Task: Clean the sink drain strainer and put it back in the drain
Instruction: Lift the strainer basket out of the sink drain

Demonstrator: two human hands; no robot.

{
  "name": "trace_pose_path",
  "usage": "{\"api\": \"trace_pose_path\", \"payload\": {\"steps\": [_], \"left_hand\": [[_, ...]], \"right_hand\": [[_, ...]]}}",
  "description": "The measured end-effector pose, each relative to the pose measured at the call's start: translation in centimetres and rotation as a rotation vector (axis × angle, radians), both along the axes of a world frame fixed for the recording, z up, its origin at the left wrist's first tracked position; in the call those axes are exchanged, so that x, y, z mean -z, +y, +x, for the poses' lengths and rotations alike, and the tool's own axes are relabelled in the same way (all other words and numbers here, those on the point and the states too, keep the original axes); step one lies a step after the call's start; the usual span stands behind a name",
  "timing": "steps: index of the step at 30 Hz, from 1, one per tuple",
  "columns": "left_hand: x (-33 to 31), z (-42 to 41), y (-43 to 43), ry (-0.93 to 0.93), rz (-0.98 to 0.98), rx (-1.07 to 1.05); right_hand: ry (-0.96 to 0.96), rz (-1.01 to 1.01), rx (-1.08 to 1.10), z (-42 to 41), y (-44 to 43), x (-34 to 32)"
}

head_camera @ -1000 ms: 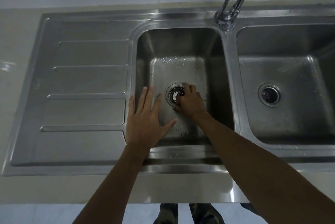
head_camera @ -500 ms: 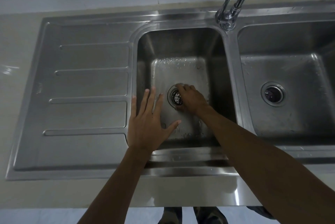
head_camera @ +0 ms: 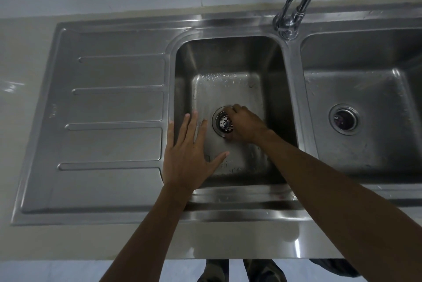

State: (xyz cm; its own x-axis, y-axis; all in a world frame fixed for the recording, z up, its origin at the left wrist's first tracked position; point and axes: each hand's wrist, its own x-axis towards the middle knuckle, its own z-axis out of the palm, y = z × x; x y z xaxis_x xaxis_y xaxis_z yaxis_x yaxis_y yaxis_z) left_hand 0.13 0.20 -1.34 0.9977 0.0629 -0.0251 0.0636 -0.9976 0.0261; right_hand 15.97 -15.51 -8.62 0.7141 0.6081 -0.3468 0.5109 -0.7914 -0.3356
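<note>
A round perforated metal strainer [head_camera: 225, 123] sits in the drain ring [head_camera: 215, 117] on the floor of the middle steel basin [head_camera: 228, 90]. My right hand [head_camera: 245, 125] reaches down into the basin, and its fingers are curled around the strainer's right half, hiding that side. Hovering over the basin's front left corner, my left hand [head_camera: 190, 158] is flat with its fingers spread and holds nothing.
A ribbed draining board [head_camera: 109, 110] lies to the left. A second basin [head_camera: 365, 103] on the right has its own drain [head_camera: 343, 118]. The chrome tap [head_camera: 294, 10] stands behind the divider between the basins. The counter's front edge is close to me.
My right hand has shifted slightly over the drain, its fingers closing further around the strainer. My left hand has stayed spread in the same place.
</note>
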Motion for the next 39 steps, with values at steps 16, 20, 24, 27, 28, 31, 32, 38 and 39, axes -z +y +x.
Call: {"api": "trace_pose_path", "payload": {"steps": [16, 20, 24, 27, 28, 31, 32, 38, 39], "left_hand": [[-1.1, 0.1, -0.2, 0.064, -0.004, 0.008], [-1.0, 0.0, -0.2, 0.047, -0.018, 0.015], [-0.9, 0.0, -0.2, 0.039, -0.026, 0.013], [-0.9, 0.0, -0.2, 0.044, -0.031, 0.006], [-1.0, 0.0, -0.2, 0.052, -0.026, 0.002], [-1.3, -0.2, -0.2, 0.101, 0.017, 0.014], [-1.6, -0.2, -0.3, 0.121, 0.033, 0.026], [-4.6, 1.7, -3.9, 0.092, -0.015, 0.104], [-5.3, 2.4, -4.9, 0.081, -0.023, 0.125]], "right_hand": [[0.126, -0.028, -0.023, -5.1, -1.4, -2.4], [0.15, -0.058, -0.001, -5.4, -1.5, -2.1], [0.163, -0.065, 0.016, -5.7, -1.6, -2.1], [0.133, -0.064, 0.04, -5.8, -1.8, -2.6], [0.113, -0.063, 0.043, -5.8, -2.0, -2.9], [0.053, -0.068, 0.046, -6.0, -2.8, -4.6], [0.023, -0.07, 0.047, -6.0, -3.2, -5.5], [-0.094, -0.029, 0.079, -4.8, -7.3, -11.8], [-0.103, -0.014, 0.095, -4.7, -8.2, -12.9]]}}
